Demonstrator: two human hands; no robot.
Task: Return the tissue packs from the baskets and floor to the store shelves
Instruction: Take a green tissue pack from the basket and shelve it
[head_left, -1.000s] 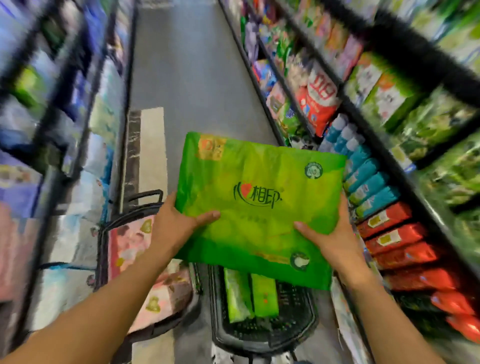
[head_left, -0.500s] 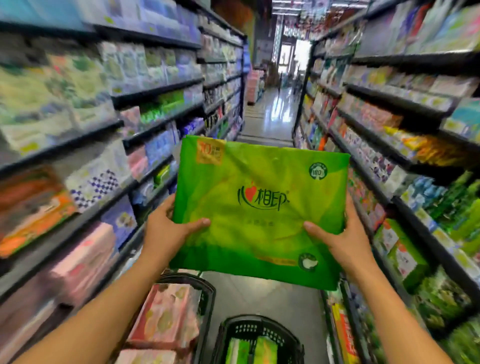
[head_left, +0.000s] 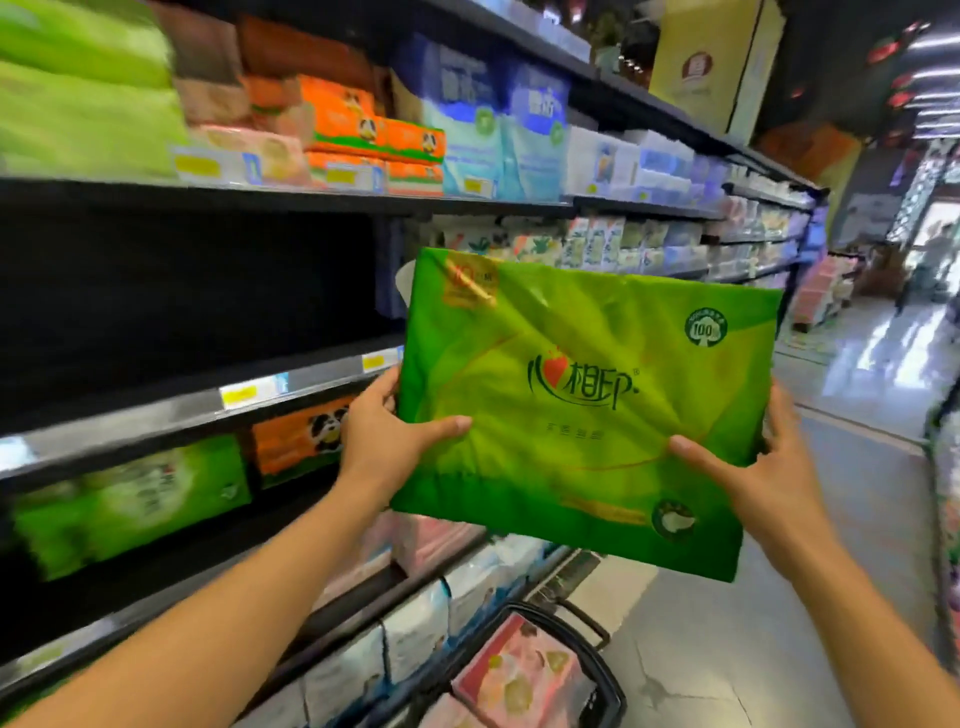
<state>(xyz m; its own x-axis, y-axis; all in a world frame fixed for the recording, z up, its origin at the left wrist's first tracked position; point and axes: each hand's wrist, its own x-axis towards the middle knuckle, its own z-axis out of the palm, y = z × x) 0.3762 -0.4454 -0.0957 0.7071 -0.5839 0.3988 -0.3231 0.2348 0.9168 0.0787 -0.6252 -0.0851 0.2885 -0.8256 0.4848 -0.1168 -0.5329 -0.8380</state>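
We are gripping the green tissue pack (head_left: 582, 400) with our left hand (head_left: 387, 447) and right hand (head_left: 769, 478), fingers wrapping its side edges, holding it up beside the dark shelf bay (head_left: 197, 291), above the basket (head_left: 540, 670).

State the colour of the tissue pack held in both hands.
Green, in the head view: tissue pack.
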